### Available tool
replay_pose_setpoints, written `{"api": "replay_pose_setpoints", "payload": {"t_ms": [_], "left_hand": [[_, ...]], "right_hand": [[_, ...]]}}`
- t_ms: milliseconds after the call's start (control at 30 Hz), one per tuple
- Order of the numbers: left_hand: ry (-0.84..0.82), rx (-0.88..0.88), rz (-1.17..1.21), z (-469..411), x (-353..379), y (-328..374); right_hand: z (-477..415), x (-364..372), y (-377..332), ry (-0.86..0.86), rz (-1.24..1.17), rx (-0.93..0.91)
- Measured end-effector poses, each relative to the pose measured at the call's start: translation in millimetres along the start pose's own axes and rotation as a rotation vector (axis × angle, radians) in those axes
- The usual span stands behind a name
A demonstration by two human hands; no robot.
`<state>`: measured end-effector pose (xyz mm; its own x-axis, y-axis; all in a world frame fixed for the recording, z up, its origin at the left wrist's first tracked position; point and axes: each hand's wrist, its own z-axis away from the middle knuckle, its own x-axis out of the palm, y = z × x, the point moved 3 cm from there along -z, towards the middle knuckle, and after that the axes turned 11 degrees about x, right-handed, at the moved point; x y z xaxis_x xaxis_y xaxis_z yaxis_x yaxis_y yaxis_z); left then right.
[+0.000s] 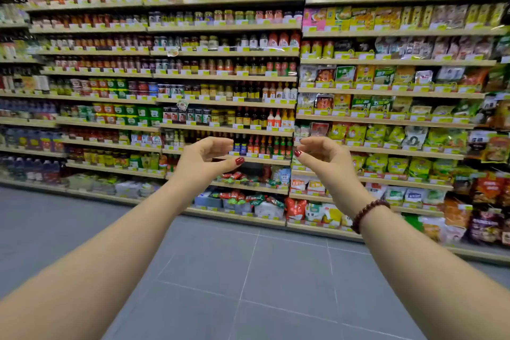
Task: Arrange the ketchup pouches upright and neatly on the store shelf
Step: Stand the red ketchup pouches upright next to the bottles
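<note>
Red and green ketchup pouches (237,176) lie tumbled on a low wooden shelf (248,188) straight ahead, and more pouches (242,197) sprawl on the shelf below it. I stand back from the shelving with both arms stretched forward. My left hand (202,159) hovers in the air above and left of the pouches, fingers curved and apart, holding nothing. My right hand (321,159) mirrors it to the right, also empty, with a beaded bracelet on the wrist. Neither hand touches the shelf or any pouch.
Tall shelving fills the wall: sauce bottles (259,146) and jars ahead and to the left, green and yellow snack bags (397,164) to the right, white bags (269,210) on the bottom shelf. Grey tiled floor (248,270) lies between me and the shelves.
</note>
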<state>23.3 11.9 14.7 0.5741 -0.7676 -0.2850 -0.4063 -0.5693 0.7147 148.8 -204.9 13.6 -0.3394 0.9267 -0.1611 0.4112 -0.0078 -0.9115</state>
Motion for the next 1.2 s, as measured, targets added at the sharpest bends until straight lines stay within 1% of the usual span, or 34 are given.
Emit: {"api": "replay_pose_setpoints", "payload": {"t_ms": [33,167,467,600,733,867,1000,1200], "left_hand": [[0.003,0.01,0.009,-8,-2,-12],[0.028,-0.049,0.076,-53,-10,-76],[-0.027,-0.072,0.068,-178,-14,-204],[-0.027,-0.091,0.075,-223,0,-258],[-0.018,-0.106,0.087,-275,17,-314],[-0.026,-0.098,0.077,-344,39,-363],[0.004,-0.104,0.07,-414,63,-408],[-0.085,-0.117,0.049,-483,100,-484]], "right_hand": [[-11,9,8,0.003,-0.004,0.007],[-67,46,42,-0.002,-0.019,0.047],[-207,105,111,0.048,-0.001,0.132],[-268,117,145,0.055,0.001,0.156],[-339,125,184,0.044,0.005,0.135],[-422,125,225,0.035,-0.013,0.148],[-500,125,265,0.031,0.014,0.177],[-593,141,315,0.016,0.014,0.219]]}}
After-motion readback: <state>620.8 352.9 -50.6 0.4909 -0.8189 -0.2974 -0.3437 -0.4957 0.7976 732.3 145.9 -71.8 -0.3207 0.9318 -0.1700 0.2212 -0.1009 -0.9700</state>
